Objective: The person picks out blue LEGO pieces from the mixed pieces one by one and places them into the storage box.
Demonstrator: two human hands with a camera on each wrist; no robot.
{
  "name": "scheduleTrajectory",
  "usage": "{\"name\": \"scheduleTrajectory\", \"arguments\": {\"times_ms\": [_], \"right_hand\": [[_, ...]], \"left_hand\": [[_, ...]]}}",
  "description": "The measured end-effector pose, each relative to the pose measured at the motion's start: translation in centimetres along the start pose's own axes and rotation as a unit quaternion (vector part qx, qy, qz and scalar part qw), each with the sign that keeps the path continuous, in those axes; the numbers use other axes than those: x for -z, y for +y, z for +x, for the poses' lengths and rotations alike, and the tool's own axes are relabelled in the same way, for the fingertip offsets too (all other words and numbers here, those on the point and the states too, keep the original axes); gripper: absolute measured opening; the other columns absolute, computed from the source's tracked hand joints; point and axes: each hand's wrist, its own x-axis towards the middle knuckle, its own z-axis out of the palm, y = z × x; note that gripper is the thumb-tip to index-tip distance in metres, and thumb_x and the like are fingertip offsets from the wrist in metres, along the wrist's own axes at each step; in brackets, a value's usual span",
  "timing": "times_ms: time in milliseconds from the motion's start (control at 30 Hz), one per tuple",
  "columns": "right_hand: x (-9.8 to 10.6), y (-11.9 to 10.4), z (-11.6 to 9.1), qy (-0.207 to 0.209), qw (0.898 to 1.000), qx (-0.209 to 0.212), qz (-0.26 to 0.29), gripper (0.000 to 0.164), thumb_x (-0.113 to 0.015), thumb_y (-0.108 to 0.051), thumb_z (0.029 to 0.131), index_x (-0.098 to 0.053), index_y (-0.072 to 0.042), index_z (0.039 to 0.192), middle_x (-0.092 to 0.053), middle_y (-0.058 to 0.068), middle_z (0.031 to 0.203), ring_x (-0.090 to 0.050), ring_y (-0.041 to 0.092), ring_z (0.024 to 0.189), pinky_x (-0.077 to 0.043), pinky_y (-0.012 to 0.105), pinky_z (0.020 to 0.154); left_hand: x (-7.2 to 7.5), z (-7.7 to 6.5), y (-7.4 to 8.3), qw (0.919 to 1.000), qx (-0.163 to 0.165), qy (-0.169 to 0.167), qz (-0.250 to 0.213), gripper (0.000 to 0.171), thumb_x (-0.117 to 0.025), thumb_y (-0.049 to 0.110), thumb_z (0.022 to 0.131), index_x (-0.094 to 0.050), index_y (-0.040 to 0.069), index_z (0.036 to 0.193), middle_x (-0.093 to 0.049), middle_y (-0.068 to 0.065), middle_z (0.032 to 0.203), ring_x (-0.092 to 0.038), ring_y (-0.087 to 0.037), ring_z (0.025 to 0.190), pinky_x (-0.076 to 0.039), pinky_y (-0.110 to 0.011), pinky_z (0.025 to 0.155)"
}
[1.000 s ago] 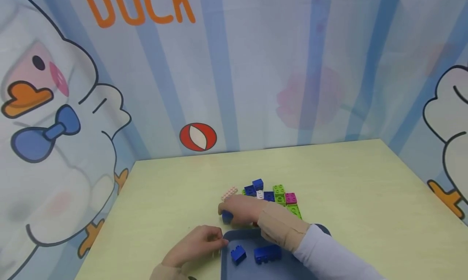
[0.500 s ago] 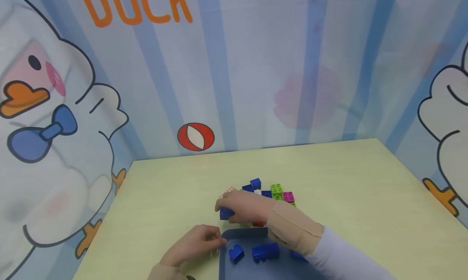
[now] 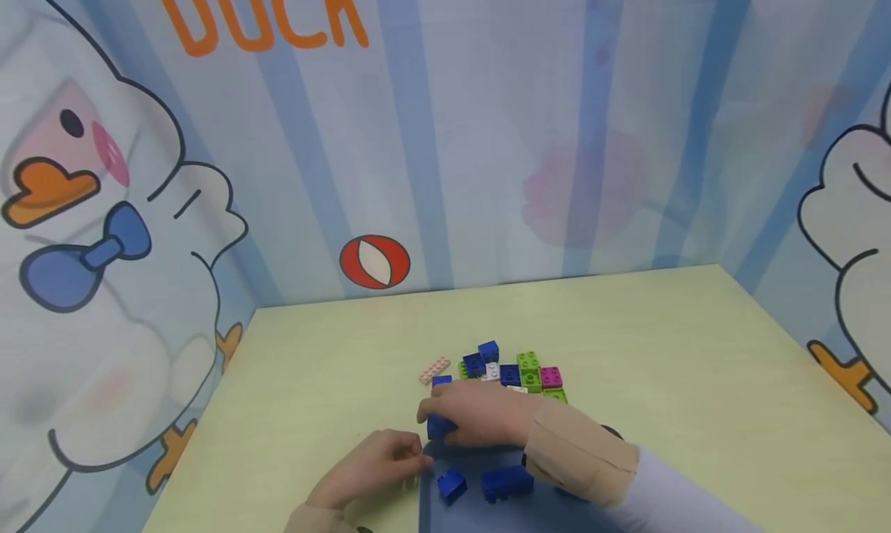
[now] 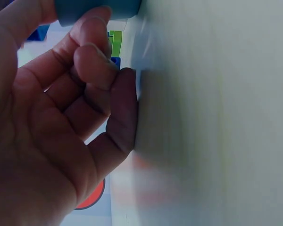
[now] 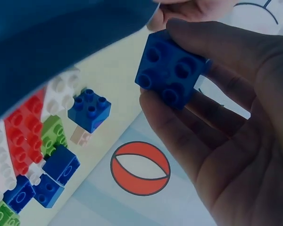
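A blue building brick (image 3: 438,427) with four studs is pinched between the thumb and fingers of my right hand (image 3: 483,413). In the right wrist view the brick's studs (image 5: 167,70) face the camera. It overlaps the back left corner of the blue-grey tray (image 3: 487,517) in the head view. My left hand (image 3: 379,467) lies at that tray's left corner, its thumb and curled index finger gripping the rim; the left wrist view shows the tray wall (image 4: 96,12) between them. Inside the tray lie a small blue brick (image 3: 452,485) and a longer blue brick (image 3: 507,483).
Behind the tray sits a cluster of bricks: dark blue (image 3: 510,375), lime green (image 3: 529,360), magenta (image 3: 551,377) and white. A red brick (image 5: 24,134) shows in the right wrist view. To the left are another blue brick (image 5: 89,110) and a pale pink one (image 3: 435,370).
My right hand has carried the blue brick toward me, from behind the tray to its back corner. Another blue brick now shows behind that hand. My left hand stays at the tray corner.
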Motion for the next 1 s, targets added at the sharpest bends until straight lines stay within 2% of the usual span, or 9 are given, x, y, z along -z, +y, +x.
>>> {"name": "scheduleTrajectory", "arguments": {"times_ms": [233, 367, 600, 800, 1000], "right_hand": [[-0.8, -0.6, -1.5, -0.017, 0.999, 0.02, 0.018, 0.039, -0.071, -0.021, 0.084, -0.058, -0.026, 0.12, -0.058, -0.012, 0.105, -0.053, 0.0, 0.087, -0.046, 0.02, 0.079], [-1.2, -1.2, -2.2, -0.021, 0.999, 0.039, 0.013, 0.038, -0.07, -0.021, 0.084, -0.057, -0.026, 0.119, -0.058, -0.013, 0.102, -0.052, -0.001, 0.081, -0.046, 0.018, 0.076], [-1.8, -2.6, -3.3, -0.035, 0.997, 0.062, 0.009, 0.048, -0.071, -0.021, 0.084, -0.053, -0.029, 0.128, -0.058, -0.013, 0.107, -0.051, -0.002, 0.079, -0.045, 0.016, 0.075], [-2.4, -3.4, -3.7, -0.064, 0.994, 0.088, -0.01, 0.042, -0.069, -0.023, 0.085, -0.055, -0.027, 0.125, -0.058, -0.014, 0.111, -0.052, -0.004, 0.083, -0.044, 0.014, 0.076], [-3.2, -3.6, -4.2, -0.077, 0.992, 0.099, 0.015, 0.042, -0.069, -0.025, 0.085, -0.055, -0.027, 0.125, -0.058, -0.015, 0.106, -0.051, -0.006, 0.082, -0.042, 0.012, 0.074]], "left_hand": [[0.1, 0.2, 0.1, 0.9994, 0.029, -0.006, -0.017, 0.026, -0.059, 0.042, 0.089, -0.061, 0.019, 0.076, -0.053, 0.01, 0.065, -0.046, -0.007, 0.058, -0.036, -0.023, 0.055], [0.1, 0.3, 0.1, 0.9993, 0.03, -0.007, -0.021, 0.023, -0.059, 0.038, 0.09, -0.062, 0.019, 0.077, -0.056, 0.01, 0.068, -0.048, -0.007, 0.061, -0.039, -0.024, 0.058], [0.1, 0.4, 0.2, 0.999, 0.036, -0.019, -0.021, 0.021, -0.058, 0.035, 0.091, -0.061, 0.019, 0.077, -0.056, 0.01, 0.067, -0.049, -0.008, 0.062, -0.039, -0.025, 0.061], [0.1, 0.3, 0.5, 0.9978, 0.056, -0.022, -0.029, 0.024, -0.058, 0.038, 0.091, -0.061, 0.018, 0.078, -0.053, 0.01, 0.065, -0.045, -0.009, 0.06, -0.036, -0.025, 0.057], [0.1, 0.2, 0.6, 0.9971, 0.065, -0.021, -0.034, 0.027, -0.059, 0.041, 0.09, -0.061, 0.017, 0.077, -0.052, 0.008, 0.066, -0.046, -0.01, 0.061, -0.036, -0.026, 0.056]]}}
